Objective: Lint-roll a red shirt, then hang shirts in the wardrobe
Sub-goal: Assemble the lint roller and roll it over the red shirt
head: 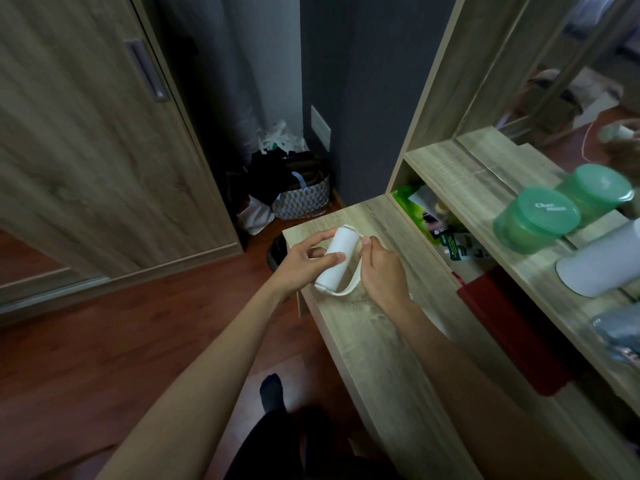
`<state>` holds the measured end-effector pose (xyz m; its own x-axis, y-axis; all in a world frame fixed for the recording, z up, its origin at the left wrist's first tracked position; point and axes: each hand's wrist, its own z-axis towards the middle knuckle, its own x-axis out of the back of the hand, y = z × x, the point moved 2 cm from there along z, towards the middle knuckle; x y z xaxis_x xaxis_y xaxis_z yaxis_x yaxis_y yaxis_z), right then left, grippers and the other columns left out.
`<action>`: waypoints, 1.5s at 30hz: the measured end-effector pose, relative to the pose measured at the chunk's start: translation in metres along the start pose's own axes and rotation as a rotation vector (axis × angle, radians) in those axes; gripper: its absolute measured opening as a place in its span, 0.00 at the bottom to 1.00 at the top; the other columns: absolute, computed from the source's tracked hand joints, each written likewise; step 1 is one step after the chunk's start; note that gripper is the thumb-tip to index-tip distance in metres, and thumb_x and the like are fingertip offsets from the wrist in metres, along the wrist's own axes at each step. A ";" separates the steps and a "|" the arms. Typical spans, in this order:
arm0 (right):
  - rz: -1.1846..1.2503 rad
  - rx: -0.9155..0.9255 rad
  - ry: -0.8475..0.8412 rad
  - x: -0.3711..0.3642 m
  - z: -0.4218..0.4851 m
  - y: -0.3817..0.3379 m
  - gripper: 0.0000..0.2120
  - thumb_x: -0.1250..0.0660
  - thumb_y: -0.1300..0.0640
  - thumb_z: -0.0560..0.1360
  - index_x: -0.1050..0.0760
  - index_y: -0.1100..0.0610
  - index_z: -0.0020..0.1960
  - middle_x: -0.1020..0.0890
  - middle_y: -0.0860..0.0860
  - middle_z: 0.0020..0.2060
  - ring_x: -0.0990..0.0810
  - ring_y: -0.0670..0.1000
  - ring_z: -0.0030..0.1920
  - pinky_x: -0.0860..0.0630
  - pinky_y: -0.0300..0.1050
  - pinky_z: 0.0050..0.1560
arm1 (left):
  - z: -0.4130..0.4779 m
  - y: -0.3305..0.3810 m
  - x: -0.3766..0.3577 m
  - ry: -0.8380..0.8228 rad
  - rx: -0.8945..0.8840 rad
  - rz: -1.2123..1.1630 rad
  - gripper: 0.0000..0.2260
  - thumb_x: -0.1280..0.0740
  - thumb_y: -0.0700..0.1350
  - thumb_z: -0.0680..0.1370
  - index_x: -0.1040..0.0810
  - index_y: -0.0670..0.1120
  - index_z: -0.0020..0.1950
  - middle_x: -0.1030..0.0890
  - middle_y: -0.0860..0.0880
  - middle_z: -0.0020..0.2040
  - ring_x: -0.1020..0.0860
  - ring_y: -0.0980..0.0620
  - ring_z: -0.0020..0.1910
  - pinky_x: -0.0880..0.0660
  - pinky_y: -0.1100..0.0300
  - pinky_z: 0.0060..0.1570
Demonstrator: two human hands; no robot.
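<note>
the pale wood tabletop (377, 344) in front of me runs from near to far. on the raised shelf (460, 174) to its right stand a green tub (535, 221) and a white container (602, 261). a patterned bag (301, 199) sits far off on the floor (138, 334).

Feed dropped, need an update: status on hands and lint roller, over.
Left hand holds lint roller over dresser top. Right hand pinches its pale strip. No red shirt in view. Nothing in the way.
</note>
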<state>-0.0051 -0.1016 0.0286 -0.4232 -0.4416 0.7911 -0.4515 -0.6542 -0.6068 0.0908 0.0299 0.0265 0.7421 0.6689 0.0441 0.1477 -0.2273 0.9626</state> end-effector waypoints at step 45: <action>0.842 -0.087 -0.363 -0.086 0.107 -0.152 0.24 0.47 0.45 0.81 0.25 0.61 0.38 0.32 0.51 0.26 0.35 0.46 0.26 0.39 0.38 0.26 | 0.048 0.048 0.252 0.825 -0.359 0.105 0.09 0.37 0.43 0.82 0.21 0.50 0.59 0.17 0.50 0.50 0.17 0.52 0.48 0.22 0.57 0.55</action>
<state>0.1836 -0.0300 0.0608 -0.3730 -0.9264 0.0520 -0.1697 0.0130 -0.9854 0.3164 0.1539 0.0706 0.0158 0.9833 0.1812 -0.2099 -0.1739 0.9621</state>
